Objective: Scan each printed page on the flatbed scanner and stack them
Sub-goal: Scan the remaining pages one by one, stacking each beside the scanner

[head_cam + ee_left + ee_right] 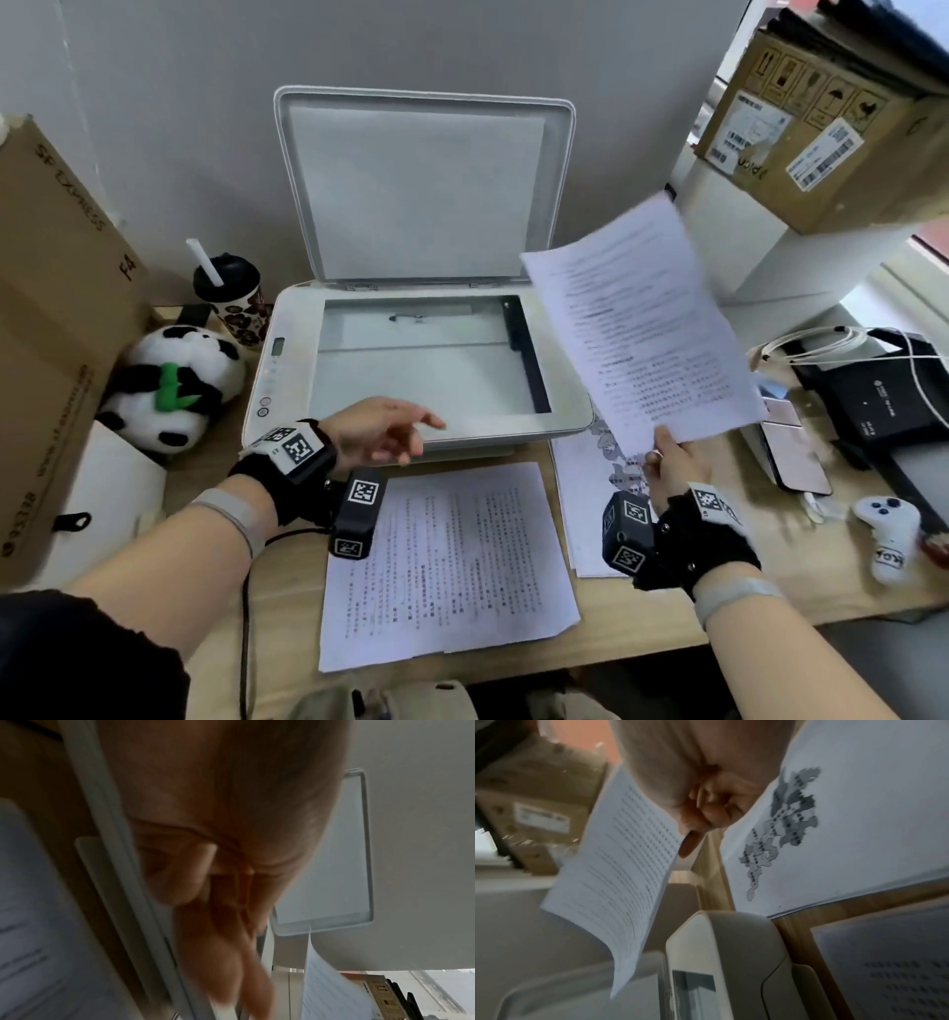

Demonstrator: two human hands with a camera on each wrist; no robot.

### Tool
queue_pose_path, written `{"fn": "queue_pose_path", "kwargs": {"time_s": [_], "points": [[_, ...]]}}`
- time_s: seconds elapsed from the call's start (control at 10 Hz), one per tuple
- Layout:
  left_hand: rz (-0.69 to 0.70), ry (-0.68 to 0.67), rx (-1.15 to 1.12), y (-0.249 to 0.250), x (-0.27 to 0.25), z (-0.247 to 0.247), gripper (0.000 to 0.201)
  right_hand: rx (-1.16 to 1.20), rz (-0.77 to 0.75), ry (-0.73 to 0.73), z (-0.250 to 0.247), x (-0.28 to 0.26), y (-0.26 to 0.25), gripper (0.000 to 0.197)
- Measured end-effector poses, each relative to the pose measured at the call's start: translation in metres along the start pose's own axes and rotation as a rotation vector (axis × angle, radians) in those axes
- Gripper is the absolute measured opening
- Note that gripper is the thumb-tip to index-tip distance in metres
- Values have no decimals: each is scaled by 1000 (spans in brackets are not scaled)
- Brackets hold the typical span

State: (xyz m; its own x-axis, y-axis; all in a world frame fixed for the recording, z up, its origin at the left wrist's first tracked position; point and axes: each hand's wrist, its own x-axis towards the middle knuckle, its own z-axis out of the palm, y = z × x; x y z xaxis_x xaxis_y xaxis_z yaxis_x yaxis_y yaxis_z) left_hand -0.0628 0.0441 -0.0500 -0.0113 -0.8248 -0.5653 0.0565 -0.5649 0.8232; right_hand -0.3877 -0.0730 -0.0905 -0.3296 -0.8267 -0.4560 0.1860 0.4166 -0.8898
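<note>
The white flatbed scanner (287, 329) stands at the desk's middle with its lid (426, 190) raised and its glass bare. My right hand (667, 460) pinches the lower edge of a printed page (642, 329) and holds it up in the air, right of the scanner; the same page (618, 866) shows in the right wrist view, held by my right hand (700, 817). My left hand (390, 431) hovers with loose fingers over the scanner's front edge, holding nothing. A stack of text pages (447, 560) lies on the desk in front. Another pile with a map print (834, 821) lies under my right hand.
A panda plush (174, 380) and a lidded cup with a straw (231, 298) sit left of the scanner, beside a cardboard box (51, 318). At the right lie a phone (791, 447), a black box with white cables (883, 395) and a white controller (888, 534).
</note>
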Motion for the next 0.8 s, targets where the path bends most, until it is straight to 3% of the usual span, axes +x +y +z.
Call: {"fn": "queue_pose_path", "kwargs": {"time_s": [0.1, 0.2, 0.3, 0.4, 0.5, 0.6, 0.7, 0.8], "points": [[-138, -292, 73, -19, -2, 16, 27, 26, 93, 123, -21, 4, 15, 29], [-279, -364, 33, -44, 2, 23, 39, -136, 222, 140, -36, 6, 32, 25], [-365, -191, -14, -68, 8, 23, 28, -175, 268, 224, -42, -1, 50, 23], [-374, 157, -60, -87, 19, 24, 21, -318, 305, 193, -48, -5, 64, 24], [-356, 376, -15, -98, 23, 26, 23, -278, 337, 38, -60, -2, 80, 19], [-388, 400, -69, -112, 26, 24, 18, -217, 425, -6, -69, 0, 92, 10], [-403, 428, -93, -119, 23, 23, 15, -199, 471, 6, -73, -3, 95, 22], [-390, 471, -101, -127, 22, 20, 15, -449, 472, 99, -67, -16, 79, 24]]}}
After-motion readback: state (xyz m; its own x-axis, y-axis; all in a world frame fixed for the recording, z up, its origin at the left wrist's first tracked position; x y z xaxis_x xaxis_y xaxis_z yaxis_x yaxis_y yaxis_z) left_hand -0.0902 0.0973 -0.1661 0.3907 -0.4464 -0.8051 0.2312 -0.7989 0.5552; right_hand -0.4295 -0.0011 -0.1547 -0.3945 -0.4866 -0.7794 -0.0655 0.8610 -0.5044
